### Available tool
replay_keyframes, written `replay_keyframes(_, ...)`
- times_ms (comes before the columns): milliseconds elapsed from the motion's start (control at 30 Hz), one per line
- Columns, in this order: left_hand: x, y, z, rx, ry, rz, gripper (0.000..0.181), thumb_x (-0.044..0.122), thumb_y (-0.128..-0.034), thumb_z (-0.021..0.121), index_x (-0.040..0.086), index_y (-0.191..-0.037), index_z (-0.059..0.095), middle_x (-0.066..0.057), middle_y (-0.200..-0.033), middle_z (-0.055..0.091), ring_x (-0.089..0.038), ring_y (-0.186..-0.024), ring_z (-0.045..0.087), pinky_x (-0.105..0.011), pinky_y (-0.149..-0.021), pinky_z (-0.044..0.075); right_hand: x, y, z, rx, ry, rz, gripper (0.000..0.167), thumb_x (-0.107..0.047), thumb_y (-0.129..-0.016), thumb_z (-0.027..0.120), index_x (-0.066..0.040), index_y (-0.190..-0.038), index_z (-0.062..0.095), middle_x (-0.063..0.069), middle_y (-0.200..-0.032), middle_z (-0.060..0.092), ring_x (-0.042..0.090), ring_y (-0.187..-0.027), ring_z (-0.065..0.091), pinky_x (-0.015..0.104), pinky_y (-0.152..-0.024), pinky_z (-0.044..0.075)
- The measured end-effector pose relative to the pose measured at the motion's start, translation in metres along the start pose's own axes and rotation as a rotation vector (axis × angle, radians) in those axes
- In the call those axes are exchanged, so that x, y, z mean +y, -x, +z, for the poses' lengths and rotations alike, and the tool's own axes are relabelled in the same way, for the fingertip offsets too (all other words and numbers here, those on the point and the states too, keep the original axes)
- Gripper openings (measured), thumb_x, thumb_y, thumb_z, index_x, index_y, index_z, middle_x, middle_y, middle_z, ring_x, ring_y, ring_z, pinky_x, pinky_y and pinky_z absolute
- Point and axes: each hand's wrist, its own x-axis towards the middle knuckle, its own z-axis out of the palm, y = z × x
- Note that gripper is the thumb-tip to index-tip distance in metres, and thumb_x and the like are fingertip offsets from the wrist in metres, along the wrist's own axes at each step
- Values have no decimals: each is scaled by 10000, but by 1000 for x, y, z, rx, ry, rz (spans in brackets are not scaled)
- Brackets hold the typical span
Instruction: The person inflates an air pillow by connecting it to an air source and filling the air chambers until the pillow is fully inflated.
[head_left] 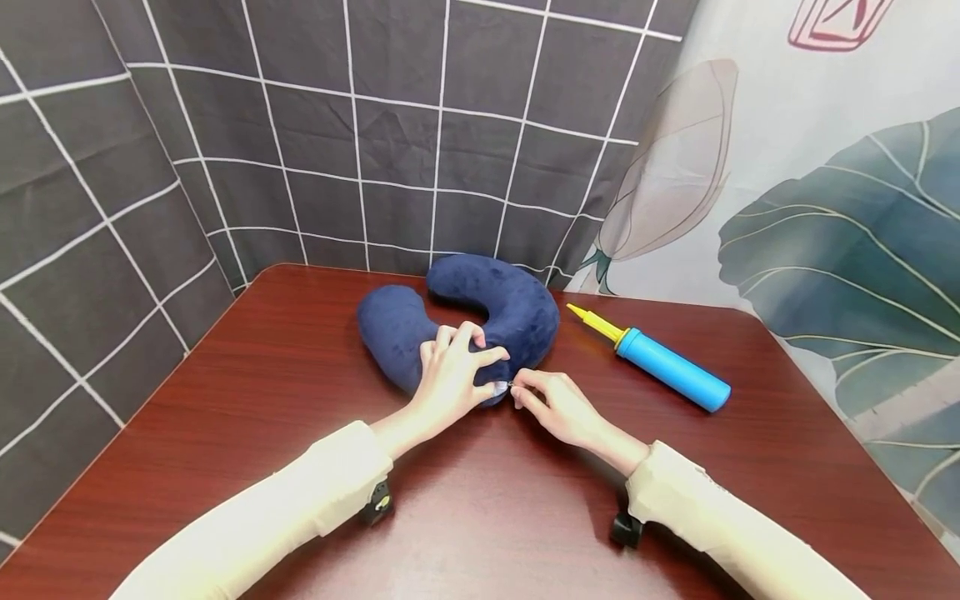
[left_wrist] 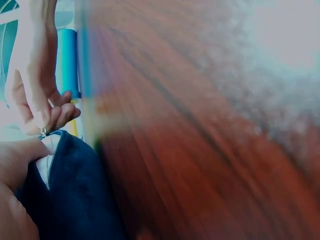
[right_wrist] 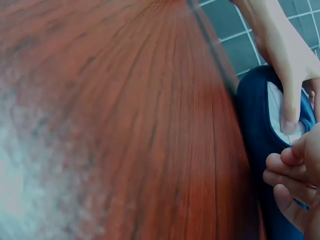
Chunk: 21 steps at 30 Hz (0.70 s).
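Observation:
A navy plush U-shaped neck pillow (head_left: 525, 312) lies on the table, its zipper partly undone along the near side. White inner material (right_wrist: 276, 107) shows through the gap. My left hand (head_left: 450, 362) grips the pillow beside this opening, fingers bent over the top and thumb pressed on the white material. At the end of the gap, my right hand (head_left: 558, 404) pinches the small metal zipper pull (left_wrist: 44, 132) between thumb and forefinger. Its other fingers (right_wrist: 287, 172) are bent near the cover. The left hand's fingers are mostly out of sight in the left wrist view.
A blue hand pump (head_left: 675, 369) with a yellow nozzle lies right of the pillow. The reddish-brown wooden table (head_left: 300, 358) meets a dark checked cloth (head_left: 390, 142) behind and a leaf-patterned cloth (head_left: 847, 233) at right. Both forearms wear cream sleeves (head_left: 262, 508).

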Motion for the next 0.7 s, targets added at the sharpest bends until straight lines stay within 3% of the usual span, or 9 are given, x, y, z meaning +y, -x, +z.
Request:
replay_keyframes(300, -2, -1, -2, -14, 6, -14, 384, 299, -748, 858, 358, -1105, 728, -22, -1124, 480, -286, -1039, 443, -474, -772, 364, -8, -4, 6, 19, -2, -19, 174, -120, -961, 602, -177, -798, 623, -42, -715, 632, 23, -691, 541, 224, -678, 466)
replay_keyframes(500, -1, -3, -6, -47, 16, -39, 411, 332, -748, 848, 374, -1135, 714, -26, -1159, 483, -286, -1043, 428, -475, -789, 357, 0, -9, -1, -50, -43, -24, 156, -136, -982, 585, -165, -840, 642, -22, -760, 658, 29, -700, 537, 216, -690, 465)
replay_keyframes(600, 4, -4, -11, -95, 10, -55, 485, 327, -750, 837, 361, -1209, 685, -45, -1201, 472, -293, -1061, 423, -476, -789, 361, 10, -14, -7, -82, -56, -7, 138, -152, -990, 579, -165, -873, 652, 1, -808, 680, 40, -739, 551, 220, -728, 475)
replay_keyframes(700, 10, -8, -17, -182, -19, -72, 590, 321, -755, 810, 332, -1315, 626, -68, -1254, 445, -303, -1093, 417, -477, -785, 374, 20, -21, -11, -101, -49, 2, 123, -153, -994, 577, -159, -898, 654, 21, -840, 690, 57, -771, 568, 230, -759, 491)
